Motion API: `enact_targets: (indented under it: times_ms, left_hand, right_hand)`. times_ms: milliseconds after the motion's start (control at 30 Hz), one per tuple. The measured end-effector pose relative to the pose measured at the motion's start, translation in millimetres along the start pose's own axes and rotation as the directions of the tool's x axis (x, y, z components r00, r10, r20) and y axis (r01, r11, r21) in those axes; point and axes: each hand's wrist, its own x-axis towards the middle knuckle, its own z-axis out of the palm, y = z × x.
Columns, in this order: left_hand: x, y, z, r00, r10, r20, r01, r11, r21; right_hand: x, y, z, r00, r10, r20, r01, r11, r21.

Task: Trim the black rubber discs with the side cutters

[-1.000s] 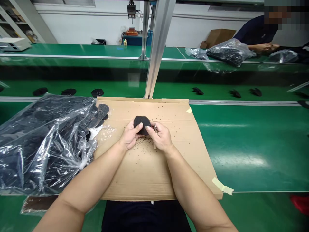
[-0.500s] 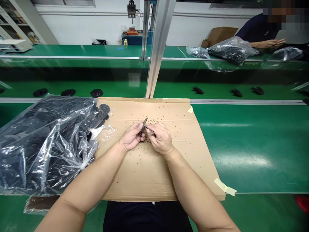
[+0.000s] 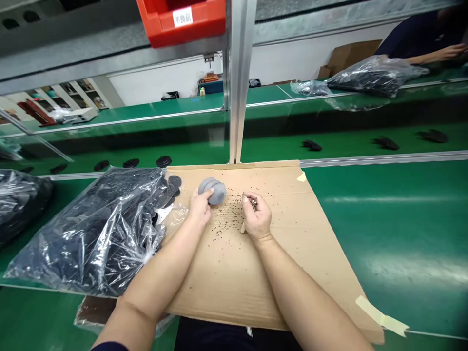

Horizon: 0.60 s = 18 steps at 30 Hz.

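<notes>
My left hand pinches a round grey-black disc by its edge and holds it just above the cardboard sheet. A little to the right, my right hand is closed on a small metal tool whose tip shows by my fingers; a thin pale end sticks out below the palm. Tiny dark specks lie scattered on the cardboard between and below my hands.
A clear plastic bag of black discs lies left of the cardboard, with another bag at the far left. Black discs ride the green belt behind. A metal post rises at the cardboard's far edge, a red bin above. Another person's arm works at back right.
My hands have separated: the left one carried the disc left and turned it flat-side up, the right one drew back with the tool. My head has tilted up, so the red bin shows.
</notes>
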Motion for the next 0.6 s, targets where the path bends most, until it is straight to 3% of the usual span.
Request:
enact_targets:
  times_ms: [67, 167, 233, 300, 367, 467, 600]
  left_hand:
    - [21, 12, 14, 0.972, 0.216, -0.089, -0.195, 0.96, 0.202]
    - [60, 37, 37, 0.861, 0.509, 0.011, -0.419, 0.696, 0.583]
    - [85, 52, 51, 0.819, 0.544, 0.184, -0.489, 0.494, 0.719]
    - [104, 59, 63, 0.812, 0.49, 0.317, -0.524, 0.372, 0.766]
    - [112, 57, 71, 0.839, 0.429, 0.335, -0.498, 0.357, 0.79]
    - [102, 39, 70, 0.881, 0.391, 0.266, -0.434, 0.444, 0.784]
    - [56, 19, 36, 0.899, 0.301, 0.317, -0.43, 0.48, 0.765]
  right_hand:
    - [0, 1, 0, 1.0, -0.005, 0.008, 0.005, 1.0, 0.011]
    - [-1, 1, -1, 1.0, -0.014, 0.024, 0.014, 1.0, 0.017]
    - [0, 1, -2, 0.999, -0.02, 0.032, 0.019, 1.0, 0.008]
    - [0, 0, -3, 0.999, -0.031, 0.039, 0.031, 1.0, 0.001]
    - [2, 0, -4, 0.999, -0.035, 0.04, 0.035, 0.999, 0.006]
    - [4, 0, -6, 1.0, 0.0, 0.023, -0.001, 0.999, 0.041]
    - [6, 5, -7, 0.998, 0.063, 0.0, -0.063, 0.993, 0.096]
